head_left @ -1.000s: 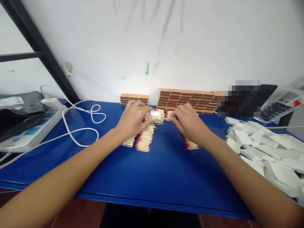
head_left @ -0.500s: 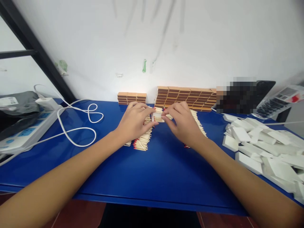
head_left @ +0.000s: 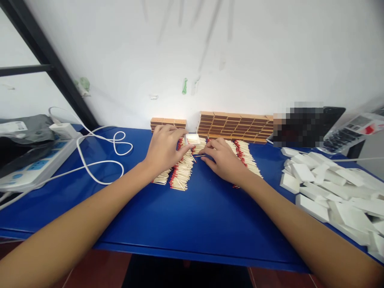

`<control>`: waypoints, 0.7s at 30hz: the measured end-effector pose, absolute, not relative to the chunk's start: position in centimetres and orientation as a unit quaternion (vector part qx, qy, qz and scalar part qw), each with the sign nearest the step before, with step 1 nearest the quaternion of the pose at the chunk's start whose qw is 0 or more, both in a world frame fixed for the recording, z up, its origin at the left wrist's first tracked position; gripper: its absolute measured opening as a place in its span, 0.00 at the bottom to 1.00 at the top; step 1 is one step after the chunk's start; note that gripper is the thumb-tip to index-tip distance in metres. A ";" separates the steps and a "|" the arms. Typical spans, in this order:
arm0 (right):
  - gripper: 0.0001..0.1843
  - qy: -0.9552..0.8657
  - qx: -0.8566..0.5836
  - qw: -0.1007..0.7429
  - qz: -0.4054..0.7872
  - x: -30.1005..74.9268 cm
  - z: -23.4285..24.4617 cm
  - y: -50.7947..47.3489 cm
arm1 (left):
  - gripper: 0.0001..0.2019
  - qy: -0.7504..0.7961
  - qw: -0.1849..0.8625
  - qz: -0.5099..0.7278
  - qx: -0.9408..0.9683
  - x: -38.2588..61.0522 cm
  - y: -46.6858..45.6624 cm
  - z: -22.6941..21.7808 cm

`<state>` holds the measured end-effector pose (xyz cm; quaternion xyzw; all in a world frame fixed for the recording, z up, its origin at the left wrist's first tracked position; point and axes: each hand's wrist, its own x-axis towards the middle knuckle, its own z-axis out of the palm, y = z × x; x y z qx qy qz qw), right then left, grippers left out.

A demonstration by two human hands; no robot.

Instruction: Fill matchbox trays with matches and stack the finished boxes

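My left hand grips a small white matchbox tray between thumb and fingers. The tray is tilted, its open side facing me, and sits just above the matches. My right hand is low at the table, thumb and fingertips closing on a single match that points left. Red-headed matches lie in a row under and in front of my left hand. Another row of matches runs beside my right hand, partly covered by it.
Brown-sided matchboxes are stacked along the wall, with a shorter stack to the left. White trays are heaped at the right, near a dark phone-like device. At the left lie a power strip and white cable.
My right hand has moved off the white tray and down to the table by the loose match. My left hand keeps the tray, now tilted and slightly further left.
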<state>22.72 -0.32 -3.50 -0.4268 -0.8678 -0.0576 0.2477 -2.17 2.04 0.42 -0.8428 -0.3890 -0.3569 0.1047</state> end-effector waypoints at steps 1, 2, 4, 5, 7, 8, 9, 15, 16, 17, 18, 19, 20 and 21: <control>0.12 -0.868 -0.427 0.245 -0.058 22.7 -3.5 -0.3 | 0.15 -0.389 0.105 -0.355 -0.843 -2.1 2.0 0.5; 0.12 -0.869 -0.427 0.244 -0.058 22.7 -3.4 -0.2 | 0.15 -0.390 0.105 -0.353 -0.844 -2.1 1.9 0.5; 0.11 -0.871 -0.424 0.243 -0.056 22.7 -3.4 -0.2 | 0.15 -0.391 0.103 -0.352 -0.844 -2.1 1.9 0.6; 0.11 -0.871 -0.423 0.243 -0.055 22.7 -3.4 -0.1 | 0.15 -0.392 0.103 -0.352 -0.844 -2.1 1.8 0.6; 0.10 -0.871 -0.421 0.247 -0.054 22.8 -3.3 -0.1 | 0.15 -0.391 0.104 -0.351 -0.844 -2.1 1.8 0.6; 0.09 -0.871 -0.421 0.249 -0.056 22.8 -3.3 -0.1 | 0.15 -0.391 0.105 -0.351 -0.844 -2.1 1.8 0.6; 0.09 -0.870 -0.422 0.250 -0.058 22.9 -3.3 -0.1 | 0.16 -0.391 0.106 -0.351 -0.844 -2.1 1.8 0.5; 0.07 -0.871 -0.426 0.241 -0.051 23.1 -3.2 0.0 | 0.16 -0.387 0.105 -0.355 -0.845 -2.1 1.9 0.4; 0.07 -0.871 -0.427 0.240 -0.050 23.1 -3.2 -0.1 | 0.15 -0.386 0.104 -0.354 -0.846 -2.1 1.8 0.4; 0.07 -0.870 -0.427 0.241 -0.049 23.1 -3.1 -0.1 | 0.15 -0.385 0.103 -0.352 -0.847 -2.1 1.8 0.5; 0.07 -0.870 -0.427 0.242 -0.047 23.1 -3.1 -0.2 | 0.15 -0.384 0.102 -0.351 -0.848 -2.1 1.8 0.5; 0.07 -0.870 -0.427 0.242 -0.044 23.2 -3.1 -0.2 | 0.15 -0.384 0.102 -0.349 -0.849 -2.1 1.8 0.5; 0.06 -0.871 -0.428 0.240 -0.040 23.2 -3.0 -0.3 | 0.15 -0.384 0.102 -0.348 -0.849 -2.1 1.8 0.5; 0.06 -0.871 -0.429 0.238 -0.036 23.2 -3.0 -0.4 | 0.15 -0.384 0.103 -0.347 -0.849 -2.1 1.8 0.5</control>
